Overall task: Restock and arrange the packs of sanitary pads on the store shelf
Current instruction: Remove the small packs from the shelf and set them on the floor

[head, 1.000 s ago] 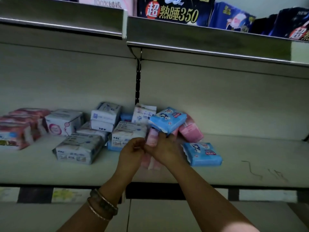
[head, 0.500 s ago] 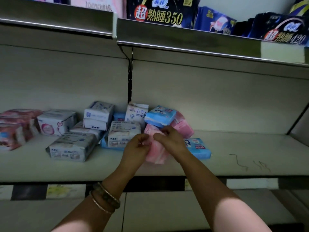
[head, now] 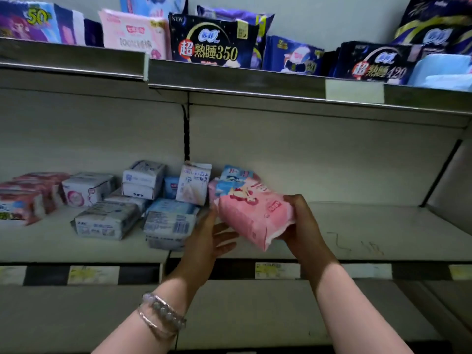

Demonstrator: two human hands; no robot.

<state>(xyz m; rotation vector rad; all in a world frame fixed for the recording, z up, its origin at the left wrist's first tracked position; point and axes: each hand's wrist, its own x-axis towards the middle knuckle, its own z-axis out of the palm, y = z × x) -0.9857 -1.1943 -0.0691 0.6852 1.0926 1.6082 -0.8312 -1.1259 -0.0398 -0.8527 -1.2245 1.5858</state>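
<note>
since half a second ago the pink pack [head: 251, 213] has come up off the pile and now hangs tilted above the front of the middle shelf [head: 370, 226], clear of its surface. the right hand [head: 304, 226] grips the pack's right end, fingers wrapped over the top and thumb side below. the left hand [head: 210, 238] lies loose with fingers spread just beside the pack's lower left edge; whether it touches cannot be told. a light blue pack [head: 232, 178] shows right behind the pink one. to the left sit white abc packs [head: 107, 223], some stacked, and an upright white pack [head: 194, 186]. red-pink packs [head: 25, 198] lie at the far left. dark blue night packs [head: 214, 43] line the upper shelf [head: 229, 77]. bracelets [head: 161, 315] circle the left wrist.
</note>
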